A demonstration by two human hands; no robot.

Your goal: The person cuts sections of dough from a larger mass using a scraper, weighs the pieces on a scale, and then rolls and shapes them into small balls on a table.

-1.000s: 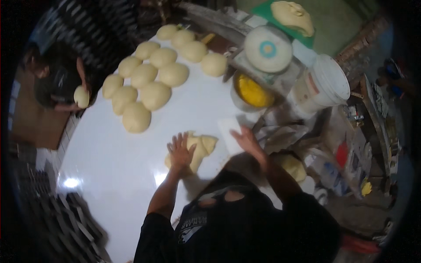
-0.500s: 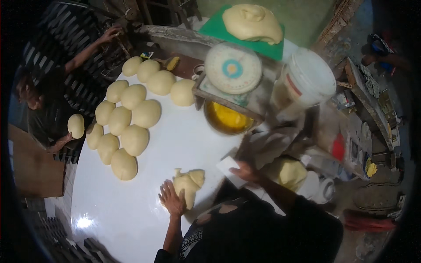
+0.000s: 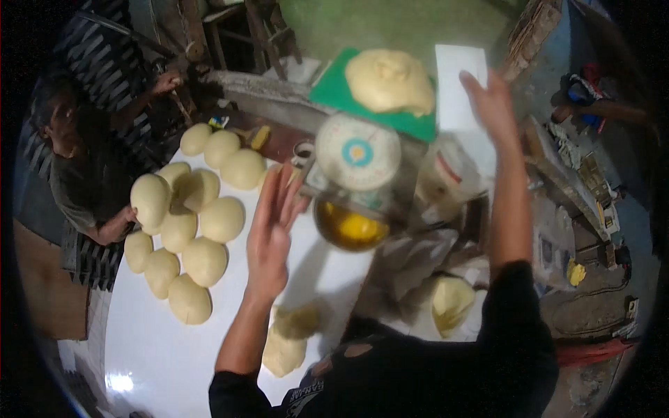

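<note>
In the head view, the right hand gripped a flat white scraper, thumb laid over its face, out past the table's right edge. It was just beside the large dough mass on a green board; whether scraper and board touched, I couldn't tell. The left hand was open and empty, fingers stretched, raised over the table near the dial scale. A smaller dough piece lay untouched by the table's near right edge, and dough balls crowded toward the far left edge.

To my eye, a low swing of the scraper could have snagged the board's right edge and tipped it. A careless left forearm might have dragged the smaller piece off the table, and a bumped scale could have jogged the bowl of yellow spread at the right edge.
</note>
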